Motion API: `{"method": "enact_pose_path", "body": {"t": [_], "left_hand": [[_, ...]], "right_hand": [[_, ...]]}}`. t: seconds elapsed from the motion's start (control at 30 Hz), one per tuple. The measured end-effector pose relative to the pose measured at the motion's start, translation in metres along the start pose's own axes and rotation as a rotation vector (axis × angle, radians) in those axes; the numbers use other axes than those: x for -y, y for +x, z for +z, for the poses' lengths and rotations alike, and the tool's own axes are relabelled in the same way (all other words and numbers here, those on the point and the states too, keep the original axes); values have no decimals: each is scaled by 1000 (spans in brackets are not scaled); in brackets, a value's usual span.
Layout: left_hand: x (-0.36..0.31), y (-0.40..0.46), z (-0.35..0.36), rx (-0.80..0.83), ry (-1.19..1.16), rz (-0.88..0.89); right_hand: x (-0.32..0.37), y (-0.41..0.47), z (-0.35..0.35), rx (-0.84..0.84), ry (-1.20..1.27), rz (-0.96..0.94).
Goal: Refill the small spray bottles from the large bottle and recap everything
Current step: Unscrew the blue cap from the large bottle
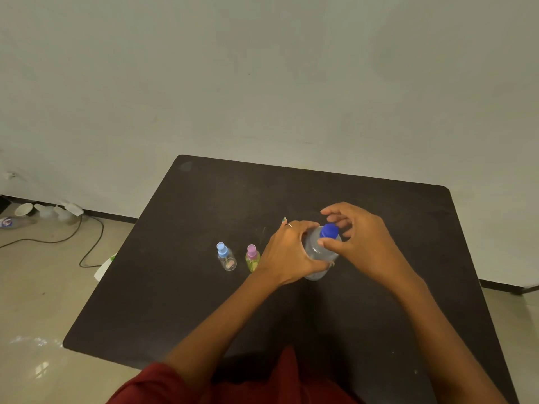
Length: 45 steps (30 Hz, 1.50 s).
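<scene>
A large clear bottle [316, 249] with a blue cap [329, 231] stands upright on the dark table [204, 301]. My left hand [287, 252] grips its body from the left. My right hand [354, 239] arches over the cap, fingers curled around it, though the touch is hard to make out. Left of the hands stand two small spray bottles: a clear one with a light blue spray top [226, 256] and a yellow-green one with a pink spray top [252, 258]. Both have their tops on.
The table's far edge meets a pale wall. On the floor to the left lie a black cable [87, 243], a bowl [24, 209] and some clutter by the wall. A white and green object [105, 266] peeks out past the table's left edge.
</scene>
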<state>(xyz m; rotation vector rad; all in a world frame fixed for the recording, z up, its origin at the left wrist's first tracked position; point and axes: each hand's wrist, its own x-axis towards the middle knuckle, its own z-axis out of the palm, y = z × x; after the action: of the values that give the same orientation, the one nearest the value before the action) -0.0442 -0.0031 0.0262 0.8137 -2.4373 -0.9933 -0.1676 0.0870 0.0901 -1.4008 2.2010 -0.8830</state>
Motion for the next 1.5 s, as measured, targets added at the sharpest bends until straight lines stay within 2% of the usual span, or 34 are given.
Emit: {"method": "enact_pose_path", "body": {"t": [0.13,0.33,0.5,0.67,0.83,0.93,1.0,1.2,1.33,1.43,1.5], "left_hand": [[-5,0,-5,-18,7,10],[-8,-1,-6,-22,-29,1],[-10,-1,-8,-31,-19,14],[-10,-5,-4,-40,-44,-10],[-11,-6,0,-31,-30,-11],[-9,-7,5,-11,-55,-15],[-8,-8,8,-3,-64,-26],[-8,-10,12,0,-86,-40],[-8,-9,18,13,-107,-72],[-5,-11,24,11,-135,-115],[-3,-14,29,12,-142,-138]], "right_hand": [[4,-1,4,-93,-64,17],[10,-2,1,39,-105,9],[8,-4,6,-112,-74,16],[6,-7,1,4,-47,-7],[3,-7,8,-104,-85,6],[3,-9,5,0,-124,-1],[1,-11,2,44,-61,2],[-13,-17,-4,2,327,46],[-20,-23,-1,-28,309,26],[-24,-26,-3,-139,381,13],[-31,-25,-3,-246,451,79]]}}
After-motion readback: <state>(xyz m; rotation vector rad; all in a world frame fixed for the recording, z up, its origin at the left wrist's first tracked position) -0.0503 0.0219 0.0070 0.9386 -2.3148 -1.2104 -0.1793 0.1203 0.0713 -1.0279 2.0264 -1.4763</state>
